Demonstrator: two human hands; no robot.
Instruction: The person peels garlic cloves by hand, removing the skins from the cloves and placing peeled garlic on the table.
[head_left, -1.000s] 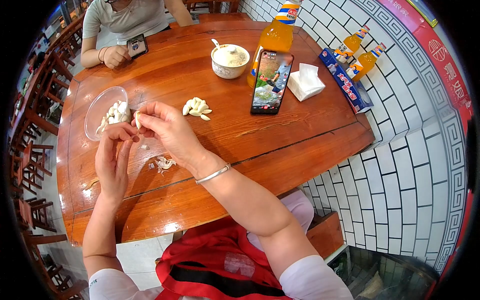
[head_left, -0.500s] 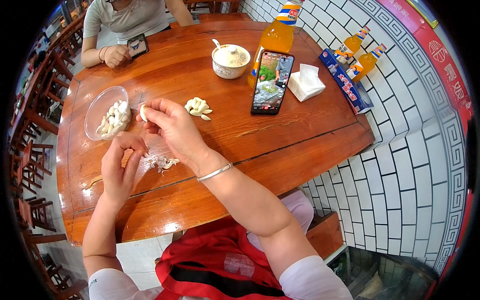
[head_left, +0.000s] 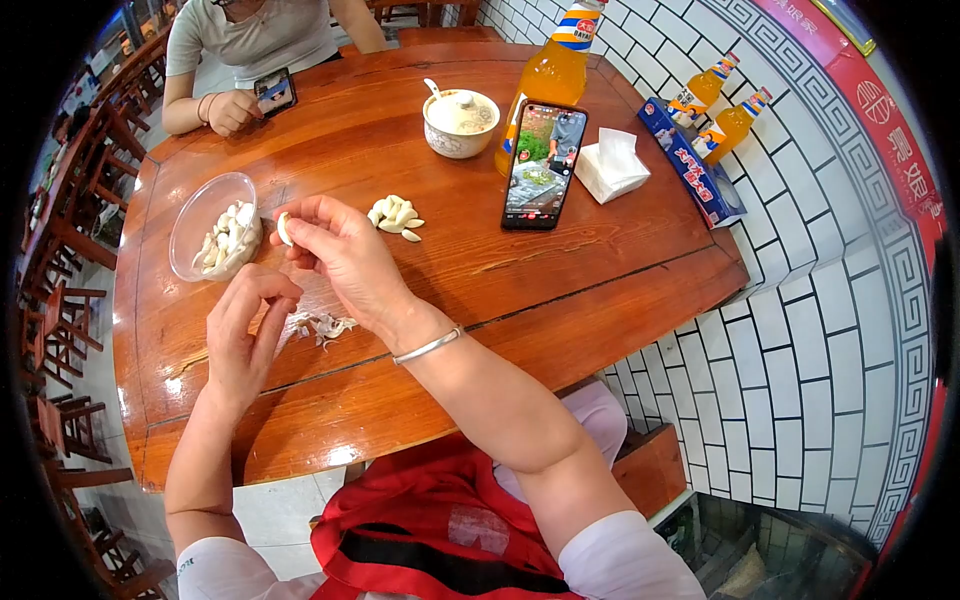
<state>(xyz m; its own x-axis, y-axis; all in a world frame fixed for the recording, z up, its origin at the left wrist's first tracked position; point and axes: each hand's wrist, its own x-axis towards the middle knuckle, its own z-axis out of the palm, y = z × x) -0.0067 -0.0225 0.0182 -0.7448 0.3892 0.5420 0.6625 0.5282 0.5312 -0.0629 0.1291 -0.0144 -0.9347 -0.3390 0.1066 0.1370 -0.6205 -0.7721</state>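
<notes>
Garlic clove [head_left: 284, 230] pinched in right hand [head_left: 347, 258]; left hand [head_left: 238, 335] near, apart.

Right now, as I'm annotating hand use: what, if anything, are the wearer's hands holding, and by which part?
The right hand holds a pale, curved garlic clove by its palm-facing side. Whether the left hand holds anything cannot be told.

Clove [head_left: 285, 229] partly behind right hand [head_left: 345, 252]

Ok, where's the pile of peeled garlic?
In the head view, left of centre, the garlic pile lies on the table between the right hand and the patterned bowl.
</notes>
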